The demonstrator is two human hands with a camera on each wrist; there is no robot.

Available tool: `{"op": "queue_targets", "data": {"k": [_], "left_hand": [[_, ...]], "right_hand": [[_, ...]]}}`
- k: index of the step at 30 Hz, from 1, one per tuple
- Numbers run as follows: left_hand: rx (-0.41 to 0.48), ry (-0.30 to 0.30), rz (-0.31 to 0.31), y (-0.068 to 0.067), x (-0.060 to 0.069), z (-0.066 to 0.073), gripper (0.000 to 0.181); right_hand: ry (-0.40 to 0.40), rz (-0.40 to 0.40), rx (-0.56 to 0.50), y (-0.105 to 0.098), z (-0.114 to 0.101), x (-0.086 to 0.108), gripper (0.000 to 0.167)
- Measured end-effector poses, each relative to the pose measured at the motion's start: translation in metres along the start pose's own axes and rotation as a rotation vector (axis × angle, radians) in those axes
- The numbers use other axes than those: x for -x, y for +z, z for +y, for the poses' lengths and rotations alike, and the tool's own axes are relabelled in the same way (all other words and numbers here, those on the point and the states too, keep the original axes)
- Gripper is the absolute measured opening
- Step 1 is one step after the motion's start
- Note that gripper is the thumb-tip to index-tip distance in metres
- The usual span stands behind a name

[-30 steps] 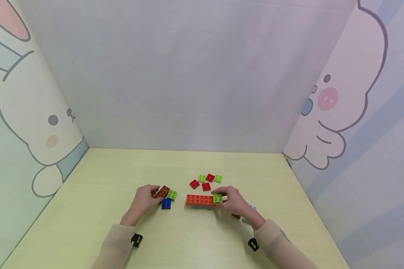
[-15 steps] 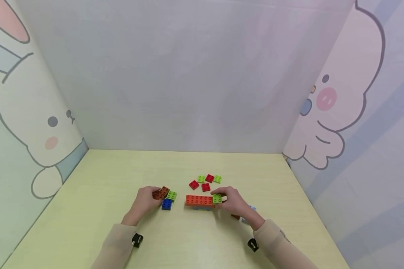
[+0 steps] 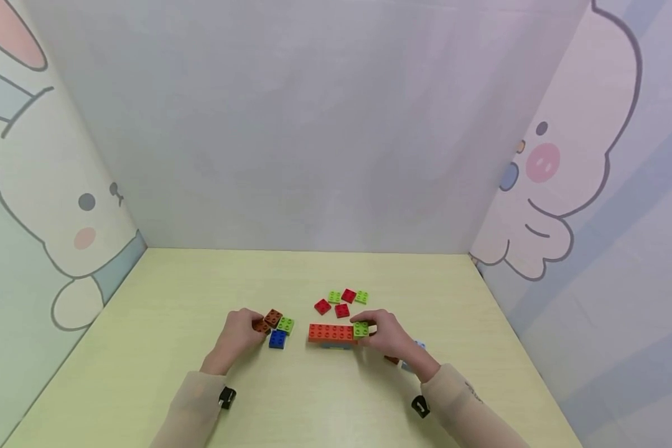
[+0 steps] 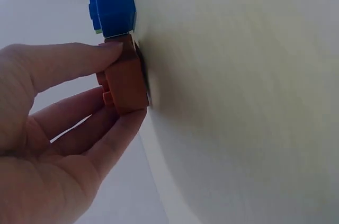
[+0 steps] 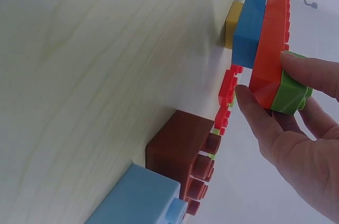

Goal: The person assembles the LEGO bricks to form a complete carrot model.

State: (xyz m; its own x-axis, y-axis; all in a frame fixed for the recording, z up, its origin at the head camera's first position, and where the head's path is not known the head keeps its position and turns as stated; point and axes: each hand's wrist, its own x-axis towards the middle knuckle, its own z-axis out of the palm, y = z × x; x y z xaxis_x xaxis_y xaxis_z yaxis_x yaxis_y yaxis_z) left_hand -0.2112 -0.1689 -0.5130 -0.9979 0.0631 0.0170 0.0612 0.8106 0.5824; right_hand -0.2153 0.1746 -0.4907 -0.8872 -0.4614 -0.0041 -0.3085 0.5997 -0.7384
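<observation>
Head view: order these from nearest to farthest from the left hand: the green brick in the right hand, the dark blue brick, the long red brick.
From the left hand:
1. Dark blue brick: just to its right.
2. Long red brick: farther right.
3. Green brick: at the long red brick's right end, in the right hand.

Behind the stack (image 3: 331, 334) on the table (image 3: 325, 398) lie 5 bricks (image 3: 342, 310).

My two forearms (image 3: 189, 404) angled inward in my head view, left hand (image 3: 238, 331) pinching, right hand (image 3: 390, 336) pinching too
</observation>
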Motion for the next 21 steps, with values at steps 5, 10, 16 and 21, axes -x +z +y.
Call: {"op": "queue_targets", "data": {"k": [5,10,16,21], "left_hand": [[0.008,0.031,0.020,-0.006,0.002,0.002,0.034],[0.016,0.027,0.029,-0.011,0.002,0.007,0.039],[0.055,0.040,0.029,-0.014,0.003,0.024,0.041],[0.056,0.140,0.032,-0.012,0.005,0.042,0.039]], "right_hand": [[-0.006,0.001,0.007,-0.001,0.001,0.000,0.039],[-0.003,-0.006,0.001,-0.002,0.001,0.000,0.039],[0.003,-0.009,-0.014,-0.002,0.000,-0.001,0.038],[-0.006,-0.007,-0.011,-0.001,0.002,-0.002,0.039]]}}
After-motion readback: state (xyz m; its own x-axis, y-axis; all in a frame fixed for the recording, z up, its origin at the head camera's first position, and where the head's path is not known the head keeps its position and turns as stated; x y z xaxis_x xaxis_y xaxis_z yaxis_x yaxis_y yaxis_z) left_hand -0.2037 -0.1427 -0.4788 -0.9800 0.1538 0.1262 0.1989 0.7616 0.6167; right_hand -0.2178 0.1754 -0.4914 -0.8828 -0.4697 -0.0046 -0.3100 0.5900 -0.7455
